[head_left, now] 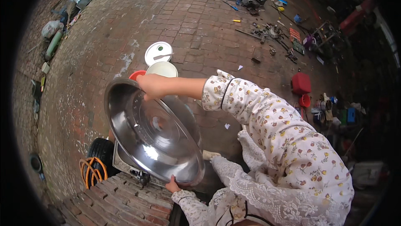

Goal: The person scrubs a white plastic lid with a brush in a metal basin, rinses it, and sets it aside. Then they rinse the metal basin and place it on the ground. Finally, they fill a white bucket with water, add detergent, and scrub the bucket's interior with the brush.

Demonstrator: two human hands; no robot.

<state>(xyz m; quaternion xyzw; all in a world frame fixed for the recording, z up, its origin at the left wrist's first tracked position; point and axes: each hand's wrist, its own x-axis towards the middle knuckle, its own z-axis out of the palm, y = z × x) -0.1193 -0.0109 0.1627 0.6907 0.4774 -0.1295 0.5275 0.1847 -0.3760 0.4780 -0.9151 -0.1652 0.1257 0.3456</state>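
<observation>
A large shiny steel basin [144,117] is held up, tilted with its hollow side showing. My right hand [152,86] grips its far rim, the arm in a flowered sleeve reaching across from the right. Low down, my left hand [172,185] holds the near rim, its thumb on the metal. Just past the basin stands a white bucket [163,69], partly hidden by my right forearm. A red container [137,74] shows only a little behind the right hand. Under the basin, a metal-edged unit [121,159] with a black fitting is mostly covered.
A white lid [158,53] with a flat tool on it lies beyond the bucket. To the left are a black tyre [101,155] and an orange hose [92,171], above a brick ledge [121,201]. Tools and parts [273,31] lie scattered far right, near a red container [301,84].
</observation>
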